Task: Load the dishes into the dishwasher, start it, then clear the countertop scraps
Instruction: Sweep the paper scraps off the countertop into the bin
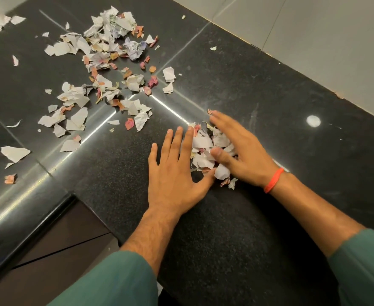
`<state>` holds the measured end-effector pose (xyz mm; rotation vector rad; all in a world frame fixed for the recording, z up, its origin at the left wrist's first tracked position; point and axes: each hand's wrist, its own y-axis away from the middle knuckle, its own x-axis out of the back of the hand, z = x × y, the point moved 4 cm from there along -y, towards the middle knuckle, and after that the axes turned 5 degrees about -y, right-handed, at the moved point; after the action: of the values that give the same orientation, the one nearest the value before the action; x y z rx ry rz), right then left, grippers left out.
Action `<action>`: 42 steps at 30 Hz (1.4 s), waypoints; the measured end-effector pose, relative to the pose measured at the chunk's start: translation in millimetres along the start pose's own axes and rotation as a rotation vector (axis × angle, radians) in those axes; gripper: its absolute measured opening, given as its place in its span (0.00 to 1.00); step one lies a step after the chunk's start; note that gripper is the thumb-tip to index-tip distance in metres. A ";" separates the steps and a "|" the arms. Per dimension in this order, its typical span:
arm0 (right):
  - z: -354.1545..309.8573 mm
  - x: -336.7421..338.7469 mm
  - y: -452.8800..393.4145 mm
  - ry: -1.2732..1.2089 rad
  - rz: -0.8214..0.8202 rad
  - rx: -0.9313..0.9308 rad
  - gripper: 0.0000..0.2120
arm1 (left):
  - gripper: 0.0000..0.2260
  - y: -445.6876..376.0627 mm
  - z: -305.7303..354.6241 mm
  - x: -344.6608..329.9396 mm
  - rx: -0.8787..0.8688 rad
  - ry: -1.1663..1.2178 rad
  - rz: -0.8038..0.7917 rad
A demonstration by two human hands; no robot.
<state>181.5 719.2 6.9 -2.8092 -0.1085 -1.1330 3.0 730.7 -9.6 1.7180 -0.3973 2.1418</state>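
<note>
A small heap of torn white and pink paper scraps (pixel 206 143) lies on the black stone countertop (pixel 259 96) between my two hands. My left hand (pixel 172 171) rests flat on the counter, fingers spread, its thumb touching the heap's near edge. My right hand (pixel 241 151), with an orange band on its wrist, lies over the heap's right side, fingers extended and thumb pressed into the scraps. Neither hand is closed around anything. Many more scraps (pixel 102 69) are scattered across the counter to the far left.
The countertop's rounded front edge (pixel 27 219) runs along the lower left, with a brown cabinet front (pixel 56 246) below it. A pale tiled wall (pixel 314 40) borders the counter at the upper right. Single scraps (pixel 15 153) lie near the left edge.
</note>
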 end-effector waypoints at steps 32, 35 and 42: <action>-11.8 -17.9 25.6 0.247 -0.047 -0.093 0.61 | 0.32 1.3 -0.2 4.2 -0.049 0.092 0.005; -17.5 -29.5 9.0 0.277 -0.040 -0.064 0.54 | 0.31 1.2 0.5 2.4 -0.055 0.089 0.007; -18.8 -42.2 -9.9 0.284 0.093 -0.040 0.39 | 0.31 1.1 1.1 3.2 -0.038 0.098 0.018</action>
<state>137.2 725.5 -8.2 -2.6205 0.0688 -1.5096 2.9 729.6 -6.2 1.5879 -0.4244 2.2061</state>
